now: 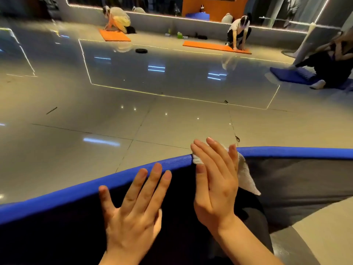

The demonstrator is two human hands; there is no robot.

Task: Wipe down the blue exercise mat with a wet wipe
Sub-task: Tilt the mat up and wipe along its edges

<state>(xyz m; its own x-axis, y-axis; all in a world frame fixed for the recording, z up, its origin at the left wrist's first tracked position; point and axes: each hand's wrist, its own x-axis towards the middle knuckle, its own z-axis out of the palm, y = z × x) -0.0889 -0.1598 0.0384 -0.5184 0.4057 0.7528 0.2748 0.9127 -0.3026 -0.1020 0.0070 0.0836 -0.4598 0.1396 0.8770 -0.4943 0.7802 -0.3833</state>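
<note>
The blue exercise mat [76,190] curves across the lower part of the head view, its thick blue edge facing the floor and its dark inner surface toward me. My left hand [133,203] lies flat on the dark surface with fingers spread, fingertips at the blue edge. My right hand [214,180] presses a white wet wipe [246,175] against the mat's edge with straight fingers. The wipe sticks out from under the palm on the right side and hangs over the dark surface.
Glossy grey tiled floor [133,104] stretches ahead. Two people kneel on orange mats [215,46] at the far side. Another person sits on a blue mat [292,75] at the right. A dark round object [141,51] lies on the floor.
</note>
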